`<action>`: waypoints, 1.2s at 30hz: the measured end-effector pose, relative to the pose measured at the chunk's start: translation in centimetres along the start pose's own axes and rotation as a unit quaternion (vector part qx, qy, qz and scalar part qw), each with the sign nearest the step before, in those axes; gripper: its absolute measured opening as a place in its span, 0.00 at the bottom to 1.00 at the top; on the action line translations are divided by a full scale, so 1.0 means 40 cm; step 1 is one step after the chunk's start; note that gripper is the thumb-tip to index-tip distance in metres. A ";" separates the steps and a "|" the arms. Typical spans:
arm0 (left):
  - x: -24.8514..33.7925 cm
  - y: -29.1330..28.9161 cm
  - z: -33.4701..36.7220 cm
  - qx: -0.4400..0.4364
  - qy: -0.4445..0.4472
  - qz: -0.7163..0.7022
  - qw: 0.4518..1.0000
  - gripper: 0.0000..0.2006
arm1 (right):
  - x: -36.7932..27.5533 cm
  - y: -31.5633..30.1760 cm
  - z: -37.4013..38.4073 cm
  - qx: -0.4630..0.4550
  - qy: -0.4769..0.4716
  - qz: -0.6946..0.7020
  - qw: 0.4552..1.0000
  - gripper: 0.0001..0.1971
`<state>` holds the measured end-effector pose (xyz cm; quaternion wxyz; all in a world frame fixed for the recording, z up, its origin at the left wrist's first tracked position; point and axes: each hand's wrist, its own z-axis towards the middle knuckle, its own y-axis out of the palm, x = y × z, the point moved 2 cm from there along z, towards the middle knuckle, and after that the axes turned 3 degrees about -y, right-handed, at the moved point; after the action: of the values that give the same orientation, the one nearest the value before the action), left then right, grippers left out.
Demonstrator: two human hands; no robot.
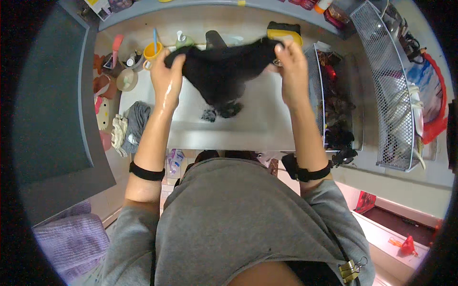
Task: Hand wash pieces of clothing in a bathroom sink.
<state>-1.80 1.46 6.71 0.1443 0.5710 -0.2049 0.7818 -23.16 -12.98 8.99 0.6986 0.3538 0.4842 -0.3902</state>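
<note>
A piece of black cloth [222, 64] is stretched between my two hands above a white sink [229, 141]. My left hand [167, 76] pinches its left end between thumb and fingers, and the wrist glistens wet. At the other end, my right hand [293, 69] grips the upper right corner. The middle of the cloth sags toward the basin. Just below it, a dark wet patch [230, 109] shows in the basin; whether it is part of the cloth or apart from it, I cannot tell.
A grey cloth [137, 125] and a cream cloth [119, 134] lie over the sink's left edge. Behind stand a yellow cup [150, 50], a green pump bottle [183, 41] and a dark faucet [215, 39]. Wire baskets [389, 95] line the right; a grey door [50, 105] stands left.
</note>
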 end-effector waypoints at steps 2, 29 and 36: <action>0.112 0.009 0.024 0.000 0.045 -0.093 0.995 0.14 | -0.104 0.032 0.034 -0.004 -0.071 0.087 0.994 0.07; -0.752 0.093 -0.174 -0.143 -0.188 0.332 0.913 0.22 | 0.828 -0.081 -0.132 -0.135 0.100 -0.645 0.745 0.21; -0.786 0.206 -0.198 -0.091 -0.475 0.372 0.793 0.45 | 0.946 0.046 -0.195 -0.120 0.205 -0.556 0.796 0.26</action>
<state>-2.57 -1.64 -26.58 -0.2214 0.7344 -0.5144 0.3834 -16.06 -13.04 -29.04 0.2824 0.0089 0.7723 -0.5690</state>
